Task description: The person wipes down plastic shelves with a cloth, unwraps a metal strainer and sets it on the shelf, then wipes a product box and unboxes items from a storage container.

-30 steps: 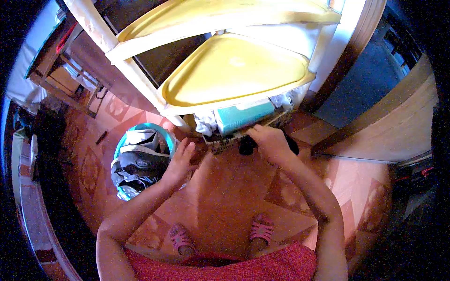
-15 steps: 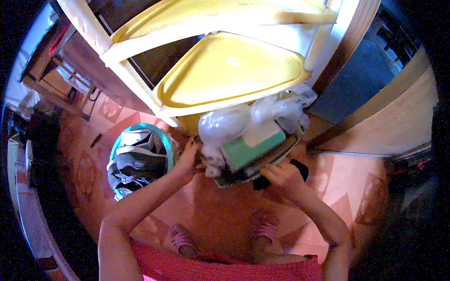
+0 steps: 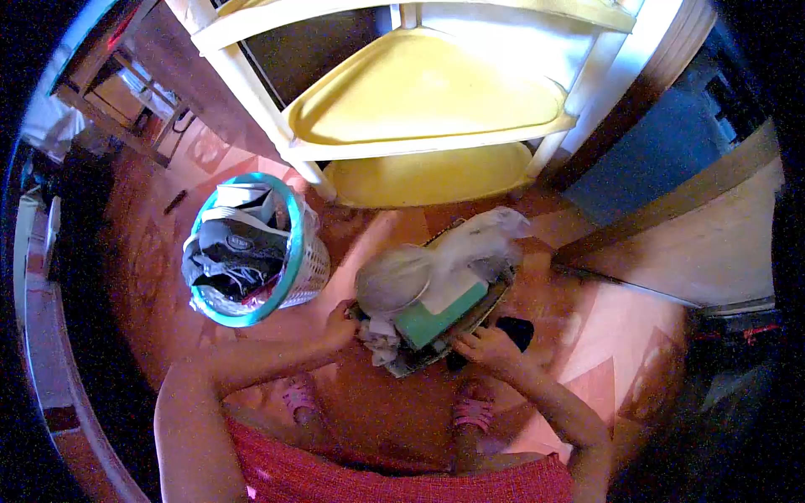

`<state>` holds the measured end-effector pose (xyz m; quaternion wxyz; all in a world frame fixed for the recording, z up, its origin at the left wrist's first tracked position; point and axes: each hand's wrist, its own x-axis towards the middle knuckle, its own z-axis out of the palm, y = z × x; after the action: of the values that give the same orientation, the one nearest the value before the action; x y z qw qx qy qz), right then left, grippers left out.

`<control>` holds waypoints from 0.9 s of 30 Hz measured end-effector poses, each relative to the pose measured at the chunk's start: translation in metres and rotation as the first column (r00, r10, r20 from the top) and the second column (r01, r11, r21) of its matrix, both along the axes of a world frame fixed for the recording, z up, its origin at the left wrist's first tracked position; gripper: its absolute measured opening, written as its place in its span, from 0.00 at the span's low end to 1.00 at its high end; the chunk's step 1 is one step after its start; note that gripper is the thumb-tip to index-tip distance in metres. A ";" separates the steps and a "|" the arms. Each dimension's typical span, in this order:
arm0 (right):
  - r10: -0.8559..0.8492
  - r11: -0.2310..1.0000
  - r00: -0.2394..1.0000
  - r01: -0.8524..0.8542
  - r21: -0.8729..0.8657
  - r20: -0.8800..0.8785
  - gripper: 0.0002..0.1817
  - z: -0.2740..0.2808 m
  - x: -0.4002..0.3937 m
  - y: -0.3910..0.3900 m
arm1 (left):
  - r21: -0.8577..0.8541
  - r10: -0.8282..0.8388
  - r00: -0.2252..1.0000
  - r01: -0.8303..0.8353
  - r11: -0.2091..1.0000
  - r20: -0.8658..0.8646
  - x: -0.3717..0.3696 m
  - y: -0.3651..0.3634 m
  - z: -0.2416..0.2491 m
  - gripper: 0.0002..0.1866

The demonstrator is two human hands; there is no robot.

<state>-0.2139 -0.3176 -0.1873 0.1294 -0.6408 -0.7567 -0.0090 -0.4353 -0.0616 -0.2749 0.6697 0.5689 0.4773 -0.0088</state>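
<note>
1. Pulling a loaded tray [image 3: 402, 367] clear of the yellow corner rack [image 3: 436, 109]; a second ago sitting under the lowest shelf [image 3: 428, 178], now out over the tiled floor [image 3: 604, 318].
2. Gripping the tray's left edge with the left hand [image 3: 340, 325], right hand [image 3: 485, 345] clasping its near right rim.
3. Carrying a teal box [image 3: 440, 312] and plastic bags [image 3: 470, 247].
4. Leaving the shoe-filled basket [image 3: 310, 267] standing at left.

A shallow tray [image 3: 495, 295] is held tilted between the left hand [image 3: 342, 325] and right hand [image 3: 486, 345], loaded with a green box [image 3: 436, 312] and clear plastic bags [image 3: 436, 256].
</note>
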 end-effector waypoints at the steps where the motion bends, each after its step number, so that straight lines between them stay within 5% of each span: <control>1: 0.000 1.000 1.000 0.000 -0.012 -0.014 0.15 -0.007 -0.003 0.003 | 0.098 -0.037 0.999 0.040 0.994 -0.033 -0.002 0.000 -0.003 0.27; 6: 0.037 0.999 0.999 -0.036 0.033 -0.017 0.15 -0.026 -0.004 0.014 | 0.211 -0.077 0.996 0.086 0.974 -0.048 -0.001 0.002 0.022 0.29; 8: -0.015 0.947 0.999 -0.001 -0.320 -0.047 0.20 -0.019 -0.003 0.018 | 0.299 -0.126 0.991 0.132 0.945 -0.042 0.004 0.000 0.040 0.29; 9: 0.000 0.946 0.999 -0.018 -0.322 -0.054 0.20 -0.012 0.001 0.017 | 0.357 -0.153 0.988 0.154 0.922 -0.031 0.007 -0.002 0.050 0.30; 11: -0.091 0.960 0.871 -0.053 -0.276 -0.482 0.30 0.009 0.014 0.015 | 0.492 -0.211 0.977 0.188 0.850 -0.010 0.014 -0.006 0.074 0.30; 14: -0.173 0.956 0.809 0.000 -0.294 -0.562 0.38 0.050 0.044 0.021 | 0.662 -0.260 0.965 0.183 0.727 0.019 0.029 -0.018 0.114 0.31; 15: -0.163 0.956 0.808 -0.013 -0.294 -0.566 0.38 0.069 0.050 0.030 | 0.696 -0.264 0.964 0.172 0.697 0.027 0.034 -0.018 0.123 0.32; 17: -0.390 0.838 0.894 0.244 -0.487 -0.223 0.39 0.101 0.058 0.056 | 0.724 -0.264 0.964 0.154 0.672 0.041 0.043 -0.020 0.125 0.32; 20: -0.335 0.854 0.938 0.260 -0.451 -0.094 0.41 0.074 0.075 0.088 | 0.711 -0.235 0.969 0.111 0.694 0.079 0.045 -0.007 0.109 0.33; 23: -0.230 0.871 0.963 0.140 -0.472 -0.138 0.38 0.045 0.098 0.105 | 0.774 -0.272 0.962 0.168 0.610 0.005 0.050 -0.001 0.127 0.34; 27: -0.089 0.900 0.978 -0.003 -0.436 -0.191 0.33 0.068 0.115 0.113 | 0.727 -0.226 0.974 0.134 0.673 0.030 0.059 -0.001 0.167 0.31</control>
<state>-0.0985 -0.2043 -0.1190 0.0610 -0.6675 -0.7077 0.2234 -0.3760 -0.0623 -0.1081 0.4154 0.8293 0.3438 0.1464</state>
